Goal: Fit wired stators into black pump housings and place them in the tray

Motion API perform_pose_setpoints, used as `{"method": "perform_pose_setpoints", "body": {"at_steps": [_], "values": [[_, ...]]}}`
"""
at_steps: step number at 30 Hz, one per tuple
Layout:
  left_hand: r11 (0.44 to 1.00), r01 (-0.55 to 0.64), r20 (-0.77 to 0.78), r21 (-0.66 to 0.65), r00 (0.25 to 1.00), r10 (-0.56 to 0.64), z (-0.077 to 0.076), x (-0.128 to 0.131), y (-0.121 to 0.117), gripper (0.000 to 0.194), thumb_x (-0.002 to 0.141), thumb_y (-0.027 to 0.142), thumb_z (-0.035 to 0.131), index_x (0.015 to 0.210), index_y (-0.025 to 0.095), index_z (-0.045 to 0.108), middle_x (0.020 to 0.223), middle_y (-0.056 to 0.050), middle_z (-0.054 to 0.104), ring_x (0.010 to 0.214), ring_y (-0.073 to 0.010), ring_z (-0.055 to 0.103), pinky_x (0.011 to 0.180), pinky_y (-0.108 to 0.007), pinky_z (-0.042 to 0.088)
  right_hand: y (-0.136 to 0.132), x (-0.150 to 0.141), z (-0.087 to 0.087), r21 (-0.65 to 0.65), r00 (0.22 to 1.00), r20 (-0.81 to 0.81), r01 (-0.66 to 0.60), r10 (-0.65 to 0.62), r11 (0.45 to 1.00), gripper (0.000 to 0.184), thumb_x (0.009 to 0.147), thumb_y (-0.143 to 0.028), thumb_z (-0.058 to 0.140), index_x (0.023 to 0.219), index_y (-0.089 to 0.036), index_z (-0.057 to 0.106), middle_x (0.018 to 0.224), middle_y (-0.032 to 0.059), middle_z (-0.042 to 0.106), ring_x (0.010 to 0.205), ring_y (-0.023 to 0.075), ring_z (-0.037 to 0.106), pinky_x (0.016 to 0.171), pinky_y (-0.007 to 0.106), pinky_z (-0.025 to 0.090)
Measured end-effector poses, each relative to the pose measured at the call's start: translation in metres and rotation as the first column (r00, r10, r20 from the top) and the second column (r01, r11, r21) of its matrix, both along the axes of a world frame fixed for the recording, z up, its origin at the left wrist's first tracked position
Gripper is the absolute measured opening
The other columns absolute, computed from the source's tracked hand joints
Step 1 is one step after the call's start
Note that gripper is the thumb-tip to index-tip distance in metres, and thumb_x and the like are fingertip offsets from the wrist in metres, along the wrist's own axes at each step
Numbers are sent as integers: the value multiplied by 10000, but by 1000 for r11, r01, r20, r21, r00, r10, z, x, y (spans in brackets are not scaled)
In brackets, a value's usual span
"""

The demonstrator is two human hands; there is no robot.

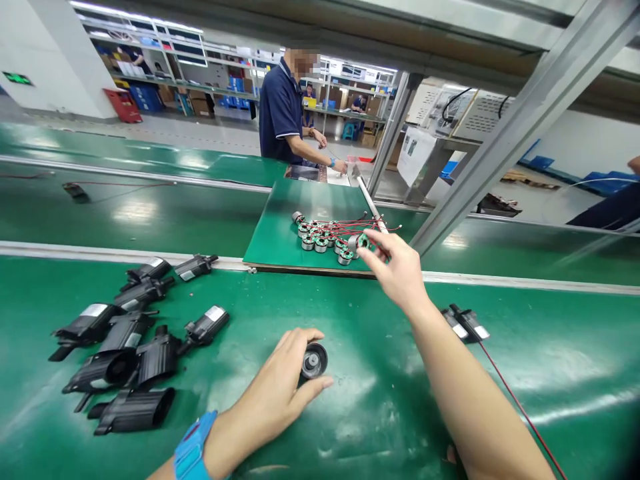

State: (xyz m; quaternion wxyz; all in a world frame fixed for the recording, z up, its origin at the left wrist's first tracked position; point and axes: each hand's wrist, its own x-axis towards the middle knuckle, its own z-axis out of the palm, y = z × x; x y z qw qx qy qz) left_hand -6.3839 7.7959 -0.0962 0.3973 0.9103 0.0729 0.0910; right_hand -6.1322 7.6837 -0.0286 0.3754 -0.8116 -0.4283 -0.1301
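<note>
My left hand, a blue band at its wrist, curls around a black round housing on the green bench, thumb and fingers at its sides. The open end of the housing faces up, with a grey round hub in the middle. My right hand reaches forward and pinches a small motor stator with a green circuit board between thumb and fingers. Beneath and beside it, several similar stators with red wires lie grouped on a raised green board.
Several black ribbed housings with pale labels lie at the left. Two more black units with a red wire lie at the right. A metal post slants across the right side. Beyond the board stands a person in a dark shirt.
</note>
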Motion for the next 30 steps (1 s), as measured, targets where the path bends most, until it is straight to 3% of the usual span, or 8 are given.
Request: {"method": "perform_pose_setpoints", "body": {"at_steps": [4,8,10,14,18,24,27,30], "values": [[998,-35,29,-49,999,36,-12,1,-7,268,928,379,659,1125,245,536,1083,-38,642,991,-222,626,866,-347,520,-38,-68,2,-31,919,-5,-395,395,918,394,932,-415,688,1264,-204,657,1096,64,715,950,170,664,856,291,539],[995,-81,47,-52,995,83,-17,5,-9,306,871,384,739,1089,243,577,1015,-16,664,935,-222,623,818,-337,518,-47,-99,-5,-227,825,-106,-564,556,794,425,929,-429,679,1282,-195,640,1083,66,720,992,187,658,868,301,534],[996,-67,61,-55,996,71,-18,4,-7,334,870,361,739,1144,254,580,1055,-16,675,961,-221,629,842,-339,518,-45,-102,-9,-286,813,-130,-579,567,764,432,936,-438,665,1297,-203,633,1041,59,717,964,194,650,849,310,528],[997,20,71,-73,997,-15,-17,-3,0,392,913,325,674,1280,287,543,1150,-13,685,1000,-205,648,859,-322,527,-43,-102,-10,-294,817,-127,-572,562,765,421,937,-472,649,1273,-219,641,947,39,707,912,185,647,819,302,505],[995,25,73,-96,997,-18,-22,-4,2,369,910,354,682,1252,291,559,1145,-2,706,1007,-196,674,868,-309,538,-41,-104,-13,-344,823,-94,-555,560,757,443,927,-507,642,1276,-234,636,915,29,700,860,177,656,787,302,492],[997,-49,77,-60,996,54,-28,-4,1,423,879,310,702,1238,288,481,1148,-15,701,1023,-202,702,872,-323,570,-34,-104,-34,-372,866,-8,-467,501,802,478,836,-622,688,979,-167,693,824,41,693,781,197,655,725,319,480],[996,-78,128,-51,988,84,-35,-8,2,528,877,362,708,1291,279,391,1174,-51,688,1059,-224,712,866,-338,591,-31,-103,-37,-323,860,-41,-494,509,807,520,805,-632,720,1036,-169,670,890,45,712,825,202,670,751,323,490],[998,-64,234,-19,970,67,-43,-9,5,539,903,420,682,1316,279,366,1172,-68,687,1044,-228,722,848,-341,600,-28,-99,-35,-309,835,-133,-547,535,778,555,812,-607,735,1152,-180,634,971,43,722,893,196,678,798,319,497]]}}
